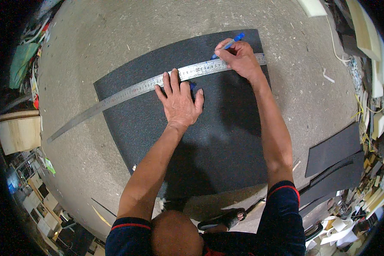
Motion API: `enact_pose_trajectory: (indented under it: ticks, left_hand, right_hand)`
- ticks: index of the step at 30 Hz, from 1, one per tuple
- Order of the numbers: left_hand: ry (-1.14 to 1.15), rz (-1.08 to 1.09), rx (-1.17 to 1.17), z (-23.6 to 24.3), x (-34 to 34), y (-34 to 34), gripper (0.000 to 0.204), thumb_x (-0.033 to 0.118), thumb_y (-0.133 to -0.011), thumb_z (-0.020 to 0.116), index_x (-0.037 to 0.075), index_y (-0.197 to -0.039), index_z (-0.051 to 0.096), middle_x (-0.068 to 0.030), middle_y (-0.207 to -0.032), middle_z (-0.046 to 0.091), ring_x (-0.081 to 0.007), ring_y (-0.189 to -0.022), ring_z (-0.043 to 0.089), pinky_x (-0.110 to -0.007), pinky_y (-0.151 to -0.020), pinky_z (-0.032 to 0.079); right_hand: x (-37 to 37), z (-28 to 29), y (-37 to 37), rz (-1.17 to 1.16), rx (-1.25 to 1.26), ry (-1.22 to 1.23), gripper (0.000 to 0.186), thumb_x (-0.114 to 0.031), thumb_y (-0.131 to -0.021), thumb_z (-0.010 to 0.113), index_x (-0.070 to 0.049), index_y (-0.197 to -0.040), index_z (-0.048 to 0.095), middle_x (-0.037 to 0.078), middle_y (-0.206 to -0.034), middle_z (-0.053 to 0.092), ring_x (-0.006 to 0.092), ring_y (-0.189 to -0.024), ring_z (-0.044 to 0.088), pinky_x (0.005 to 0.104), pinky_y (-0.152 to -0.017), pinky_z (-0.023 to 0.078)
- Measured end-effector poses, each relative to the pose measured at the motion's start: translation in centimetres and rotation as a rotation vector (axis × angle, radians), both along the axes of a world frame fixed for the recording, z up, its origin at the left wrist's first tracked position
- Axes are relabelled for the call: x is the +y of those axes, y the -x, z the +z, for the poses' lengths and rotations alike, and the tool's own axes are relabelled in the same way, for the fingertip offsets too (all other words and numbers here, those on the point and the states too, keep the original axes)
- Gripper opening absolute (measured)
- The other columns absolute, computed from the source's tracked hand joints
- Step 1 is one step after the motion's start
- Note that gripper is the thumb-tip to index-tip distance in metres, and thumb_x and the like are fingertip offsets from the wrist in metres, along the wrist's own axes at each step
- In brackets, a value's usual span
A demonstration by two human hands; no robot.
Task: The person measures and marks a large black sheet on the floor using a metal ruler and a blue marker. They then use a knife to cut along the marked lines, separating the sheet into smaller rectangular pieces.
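A black sheet of foam or felt-like material [217, 158] lies flat on the concrete floor before me. Across its far part runs a long metal ruler [128, 90], its left end reaching past the sheet onto the floor. My left hand [179, 101] is spread open, fingertips pressing on the ruler near its middle and the palm over the sheet. My right hand [242, 59] is closed on a pen with blue ends [238, 37]; the tip touches down near the ruler's far edge. Beside my left thumb is a small dark blue thing, partly hidden, which I cannot make out.
Several cut black pieces [335, 149] lie on the floor at right. A wooden box [20, 132] stands at the left edge. Pale foam blocks and scraps [365, 34] pile along the right rim. My sandalled foot [230, 218] is just below the sheet's near edge.
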State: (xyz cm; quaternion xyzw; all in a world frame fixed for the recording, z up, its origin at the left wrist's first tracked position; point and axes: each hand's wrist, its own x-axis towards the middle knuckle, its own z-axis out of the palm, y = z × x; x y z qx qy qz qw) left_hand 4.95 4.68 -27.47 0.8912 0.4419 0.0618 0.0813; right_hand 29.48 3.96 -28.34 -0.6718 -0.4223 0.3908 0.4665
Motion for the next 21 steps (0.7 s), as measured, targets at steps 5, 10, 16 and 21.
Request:
enact_pose_trajectory:
  ticks: [5,10,16,21]
  left_hand:
    - [-0.005,-0.004,-0.012,-0.1,0.0,0.1,0.047,0.046,-0.092,0.058,0.001,-0.106,0.062,-0.0257,-0.155,0.034,-0.0469,-0.148,0.022,-0.072,-0.114,0.014]
    - [-0.014,-0.005,-0.021,-0.1,0.0,0.1,0.048,0.046,-0.092,0.058,0.0,-0.107,0.062,-0.0256,-0.155,0.034,-0.0468,-0.148,0.022,-0.072,-0.114,0.014]
    - [0.007,0.0,-0.008,0.2,-0.1,0.0,0.048,0.046,-0.093,0.057,0.0,-0.108,0.062,-0.0253,-0.155,0.034,-0.0469,-0.148,0.022,-0.072,-0.114,0.014]
    - [0.019,-0.003,-0.002,0.4,0.0,0.0,0.048,0.045,-0.093,0.057,0.0,-0.108,0.062,-0.0254,-0.155,0.034,-0.0469,-0.148,0.022,-0.073,-0.114,0.014]
  right_hand:
    - [0.0,-0.3,0.1,-0.013,-0.018,-0.039,0.027,-0.023,-0.088,0.077,0.0,-0.074,0.071,0.0,-0.058,0.056,0.0075,-0.054,0.048,0.0309,-0.05,0.039]
    - [-0.1,0.9,0.0,0.071,-0.033,0.015,0.011,-0.02,-0.095,0.073,-0.009,-0.093,0.072,-0.006,-0.069,0.059,0.003,-0.06,0.049,0.0221,-0.052,0.038]
    - [-0.2,1.5,0.4,0.014,0.066,-0.044,0.01,-0.019,-0.094,0.073,-0.009,-0.093,0.073,-0.006,-0.067,0.057,0.003,-0.057,0.048,0.0215,-0.05,0.036]
    - [0.0,0.5,-0.1,0.036,-0.081,0.036,0.01,-0.018,-0.094,0.073,-0.009,-0.093,0.073,-0.006,-0.068,0.057,0.0028,-0.058,0.049,0.0214,-0.05,0.037]
